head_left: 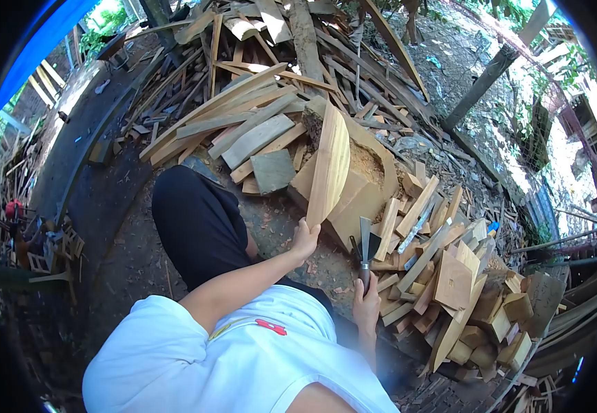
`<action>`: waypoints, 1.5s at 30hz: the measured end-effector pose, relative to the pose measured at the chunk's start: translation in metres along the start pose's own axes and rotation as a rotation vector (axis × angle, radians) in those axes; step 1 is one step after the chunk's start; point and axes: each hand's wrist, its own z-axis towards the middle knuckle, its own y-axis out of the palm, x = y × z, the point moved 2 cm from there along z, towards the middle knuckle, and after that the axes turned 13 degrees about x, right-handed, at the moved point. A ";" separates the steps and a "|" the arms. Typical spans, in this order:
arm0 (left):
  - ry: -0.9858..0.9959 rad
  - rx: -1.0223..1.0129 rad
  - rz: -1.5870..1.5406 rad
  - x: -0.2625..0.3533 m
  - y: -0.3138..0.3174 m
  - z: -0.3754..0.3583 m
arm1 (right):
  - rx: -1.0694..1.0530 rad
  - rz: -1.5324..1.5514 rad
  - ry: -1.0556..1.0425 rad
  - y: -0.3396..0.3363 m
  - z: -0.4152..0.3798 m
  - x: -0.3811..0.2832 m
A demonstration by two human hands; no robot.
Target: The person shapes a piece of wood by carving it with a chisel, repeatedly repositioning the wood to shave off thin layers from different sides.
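My left hand (305, 242) is closed around the lower end of a pale wooden board (329, 165) with one curved edge. The board stands nearly upright, its upper part in front of a large wooden block (353, 196) with a hollowed, chip-strewn top. In my right hand (366, 303) is a bladed hand tool (365, 241); its dark handle is in my fist and its flat metal blade points up. A dark shape beside the blade is not clear enough to name. The tool is beside the block, apart from the board.
Cut wood pieces (453, 279) lie heaped on the right, near my right hand. Beyond my knee (195, 206), longer boards (243, 127) are stacked. A leaning post (495, 72) stands at the upper right. Wood chips litter the dark ground (278, 237).
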 end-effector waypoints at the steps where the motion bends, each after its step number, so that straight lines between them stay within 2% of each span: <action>1: -0.006 0.004 -0.006 -0.001 0.002 -0.001 | 0.019 -0.024 -0.043 0.003 0.001 -0.004; 3: -0.042 -0.160 -0.180 0.009 0.008 -0.012 | 0.014 -0.021 -0.119 0.004 0.002 -0.019; 4: 0.051 -0.198 -0.120 0.009 0.015 -0.015 | -0.059 -0.032 -0.074 0.005 0.004 -0.029; 5: 0.040 -0.203 -0.121 -0.002 0.027 -0.011 | -0.130 -0.045 -0.027 0.007 0.005 -0.035; 7: 0.222 -0.136 0.105 -0.021 0.050 0.002 | -0.135 -0.044 -0.054 0.017 0.007 -0.038; 8: 0.227 -0.094 0.084 -0.023 0.051 0.000 | -0.113 -0.110 -0.130 0.020 0.009 -0.042; 9: 0.217 -0.099 0.079 -0.015 0.041 -0.007 | -0.094 -0.173 -0.206 0.022 0.009 -0.045; 10: 0.110 -0.211 -0.026 -0.008 0.029 -0.010 | -0.056 -0.214 -0.283 0.020 0.007 -0.048; 11: 0.004 -0.319 -0.132 -0.004 0.024 -0.012 | -0.059 -0.220 -0.284 0.018 0.005 -0.049; 12: -0.091 -0.337 -0.289 -0.008 0.026 -0.009 | -0.084 -0.255 -0.286 0.014 0.001 -0.050; 16: -0.046 -0.360 -0.199 -0.009 0.022 0.003 | -0.157 -0.350 -0.352 0.004 0.002 -0.052; 19: 0.000 -0.412 -0.157 -0.002 0.012 0.001 | -0.249 -0.450 -0.319 -0.001 0.018 -0.069; 22: 0.093 -0.239 -0.179 -0.005 0.022 0.013 | -0.192 -0.463 -0.351 0.008 0.028 -0.070; 26: -0.011 -0.319 -0.211 -0.009 0.022 0.019 | -0.127 -0.423 -0.374 0.019 0.013 -0.054; 28: 0.001 -0.309 -0.192 -0.014 0.024 0.016 | -0.042 -0.384 -0.451 0.013 -0.001 -0.052; 31: 0.004 -0.307 -0.167 -0.011 0.018 0.011 | -0.058 -0.383 -0.447 0.013 -0.002 -0.051; 32: 0.015 -0.323 -0.170 -0.010 0.018 0.012 | -0.121 -0.416 -0.388 0.017 0.008 -0.052; 37: 0.031 -0.373 -0.129 -0.006 0.017 0.014 | -0.082 -0.400 -0.312 0.070 0.093 -0.093; 41: -0.001 -0.356 -0.072 -0.013 0.025 0.017 | -0.093 -0.370 -0.303 0.076 0.102 -0.096; 43: 0.431 0.145 -0.018 -0.006 0.019 0.006 | -0.104 -0.400 -0.296 0.069 0.092 -0.086; 45: 0.428 0.192 0.014 0.011 0.007 -0.007 | -0.144 -0.342 -0.286 0.059 0.072 -0.078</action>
